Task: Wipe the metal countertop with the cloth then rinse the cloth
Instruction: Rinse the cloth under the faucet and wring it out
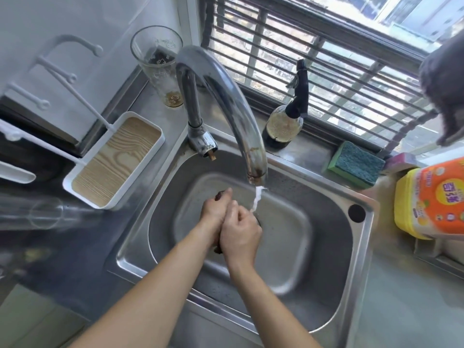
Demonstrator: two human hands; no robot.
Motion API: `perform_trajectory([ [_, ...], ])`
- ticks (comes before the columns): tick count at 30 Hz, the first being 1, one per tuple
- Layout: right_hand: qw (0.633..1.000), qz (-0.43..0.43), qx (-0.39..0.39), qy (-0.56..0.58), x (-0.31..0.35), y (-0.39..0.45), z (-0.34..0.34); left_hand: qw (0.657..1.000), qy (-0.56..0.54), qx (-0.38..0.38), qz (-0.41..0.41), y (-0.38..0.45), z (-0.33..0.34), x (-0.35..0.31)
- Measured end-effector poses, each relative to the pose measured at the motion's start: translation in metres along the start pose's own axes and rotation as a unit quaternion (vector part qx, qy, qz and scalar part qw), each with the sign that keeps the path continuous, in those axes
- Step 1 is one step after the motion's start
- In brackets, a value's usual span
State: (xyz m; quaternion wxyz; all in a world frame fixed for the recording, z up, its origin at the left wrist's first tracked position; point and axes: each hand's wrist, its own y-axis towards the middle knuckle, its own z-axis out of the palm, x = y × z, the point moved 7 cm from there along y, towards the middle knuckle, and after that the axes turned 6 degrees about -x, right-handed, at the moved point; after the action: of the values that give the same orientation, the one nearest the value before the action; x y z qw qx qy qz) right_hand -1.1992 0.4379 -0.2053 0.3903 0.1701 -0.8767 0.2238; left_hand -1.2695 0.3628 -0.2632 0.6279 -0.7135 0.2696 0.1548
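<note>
From the head view, you are at the rinse step: both hands are over the middle of the sink (288, 262), just under the spout of the curved faucet (226, 96), and a thin stream of water (257, 200) runs down onto the far side of your right hand (239, 234). Your left hand (213, 212) sits just left of and slightly farther than the right, the two pressed together. The cloth (219, 195) is bunched between them; only a dark tip shows past the left fingers on the far side, and another dark scrap below the left wrist, so most of it is hidden. Both hands are curled tight round it, as if wringing or rubbing. The metal countertop (173, 126) around the basin looks finished with, though you cannot judge from here how clean it is. Next, I would say, turn the bundle so the stream lands on the cloth and not on your knuckles, loosen and squeeze again, then wring it out low in the basin to keep the splash off the counter. Beyond the sink stand a glass (160, 69) and a dark bottle (286, 121); a wood-grain tray (115, 159) is to the left, and a sponge (356, 164) and a yellow detergent tub (431, 199) to the right.
</note>
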Motion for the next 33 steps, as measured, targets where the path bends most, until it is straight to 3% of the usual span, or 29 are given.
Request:
perform_trajectory([
  [2, 0.998, 0.054, 0.008, -0.032, -0.012, 0.029, 0.001, 0.999, 0.013, 0.031, 0.007, -0.006, 0.006, 0.007],
  [5, 0.975, 0.22, 0.022, 0.026, -0.041, 0.068, -0.004, 0.991, 0.032, 0.118, 0.059, -0.018, 0.025, 0.015],
  [9, 0.949, 0.279, 0.022, 0.146, -0.055, 0.062, -0.002, 0.983, 0.014, 0.134, 0.124, -0.008, 0.028, 0.0],
  [13, 0.876, 0.383, 0.198, 0.216, -0.067, 0.037, 0.012, 0.987, -0.028, 0.111, 0.114, 0.006, 0.013, -0.002],
  [15, 0.848, 0.404, 0.239, 0.245, -0.065, 0.03, 0.013, 0.987, -0.029, 0.113, 0.114, 0.006, 0.009, 0.001],
  [16, 0.852, 0.395, 0.228, 0.258, -0.063, 0.031, 0.012, 0.988, -0.039, 0.115, 0.095, 0.004, 0.007, 0.004],
  [20, 0.936, 0.251, 0.128, 0.213, -0.055, 0.047, 0.0, 0.982, -0.051, 0.159, -0.09, 0.001, -0.001, 0.038],
  [22, 0.95, 0.197, 0.125, 0.209, -0.05, 0.044, -0.004, 0.971, -0.024, 0.195, -0.138, -0.004, -0.001, 0.048],
  [25, 0.976, 0.131, 0.098, 0.144, -0.049, 0.04, -0.012, 0.983, 0.067, 0.158, -0.061, 0.001, 0.0, 0.043],
  [28, 0.995, 0.076, 0.05, 0.028, -0.055, 0.019, -0.013, 0.998, -0.004, 0.063, 0.004, 0.011, 0.0, 0.029],
  [31, 0.999, 0.009, 0.007, 0.031, -0.038, -0.017, -0.008, 0.997, 0.018, 0.004, 0.075, 0.015, -0.001, 0.018],
  [33, 0.998, 0.05, -0.024, 0.037, -0.039, 0.0, -0.009, 0.987, 0.083, 0.019, 0.14, 0.01, 0.006, 0.016],
])
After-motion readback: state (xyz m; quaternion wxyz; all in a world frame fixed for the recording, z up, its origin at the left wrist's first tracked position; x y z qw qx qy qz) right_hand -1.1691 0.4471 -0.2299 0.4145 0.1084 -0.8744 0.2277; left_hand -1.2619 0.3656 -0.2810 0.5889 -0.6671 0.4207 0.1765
